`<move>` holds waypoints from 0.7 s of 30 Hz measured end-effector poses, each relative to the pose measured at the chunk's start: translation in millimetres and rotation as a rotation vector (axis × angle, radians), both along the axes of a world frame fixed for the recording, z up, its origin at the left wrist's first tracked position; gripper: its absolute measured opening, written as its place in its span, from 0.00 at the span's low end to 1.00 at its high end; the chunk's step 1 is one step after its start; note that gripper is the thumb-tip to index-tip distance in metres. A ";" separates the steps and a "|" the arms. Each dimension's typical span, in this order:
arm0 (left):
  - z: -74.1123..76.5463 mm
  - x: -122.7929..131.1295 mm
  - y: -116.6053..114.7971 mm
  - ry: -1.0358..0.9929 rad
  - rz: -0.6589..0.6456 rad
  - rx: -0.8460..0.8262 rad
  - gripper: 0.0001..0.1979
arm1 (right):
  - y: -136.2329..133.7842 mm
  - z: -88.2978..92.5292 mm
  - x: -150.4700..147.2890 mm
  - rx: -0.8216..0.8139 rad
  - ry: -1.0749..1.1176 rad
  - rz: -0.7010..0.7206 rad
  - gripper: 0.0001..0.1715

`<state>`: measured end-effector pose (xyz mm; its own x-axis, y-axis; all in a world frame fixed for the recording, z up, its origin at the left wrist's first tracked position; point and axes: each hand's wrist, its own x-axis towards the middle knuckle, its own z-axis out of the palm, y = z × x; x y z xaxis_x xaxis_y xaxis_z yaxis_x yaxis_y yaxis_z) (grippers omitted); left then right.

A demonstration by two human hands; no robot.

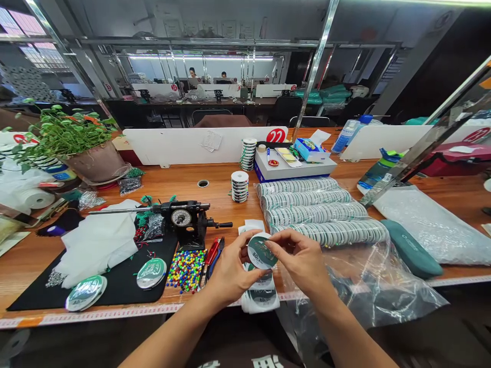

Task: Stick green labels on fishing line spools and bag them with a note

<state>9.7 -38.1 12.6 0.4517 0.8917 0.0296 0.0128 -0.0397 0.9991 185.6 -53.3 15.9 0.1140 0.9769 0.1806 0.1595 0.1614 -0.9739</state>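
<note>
My left hand [229, 272] and my right hand [303, 259] together pinch a round green-labelled spool [261, 252] just above the table's front edge. Fingers of both hands close on its rim. Under it lies a small pile of white labels [261, 297] printed with a dark circle. Two more green spools [151, 273] [85, 292] rest on a black mat [126, 286] to the left. Long rows of stacked spools [314, 214] lie behind my right hand.
A black hand-crank winder [187, 221] stands behind a tray of coloured beads [186, 269]. Red-handled pliers [213, 255] lie beside it. White cloth [97, 240], a potted plant [72, 140], clear plastic bags [368, 286], a teal case [411, 248] and a white divider [184, 144] surround the spot.
</note>
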 end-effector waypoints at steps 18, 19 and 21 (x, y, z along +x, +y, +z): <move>5.3 0.1 -1.4 0.016 0.004 -0.033 0.36 | -2.8 1.8 -2.0 0.045 -0.018 -0.028 0.14; 5.1 0.2 -1.4 0.016 0.006 -0.034 0.36 | -2.6 1.6 -1.7 0.049 -0.016 -0.022 0.14; 4.4 0.3 -1.6 0.013 0.005 -0.037 0.35 | -2.1 1.7 -1.2 0.060 -0.012 -0.017 0.14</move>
<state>10.0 -39.7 17.0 0.4476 0.8942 -0.0097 0.0261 -0.0022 0.9997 184.3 -55.4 17.6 0.1279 0.9623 0.2400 0.1746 0.2163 -0.9606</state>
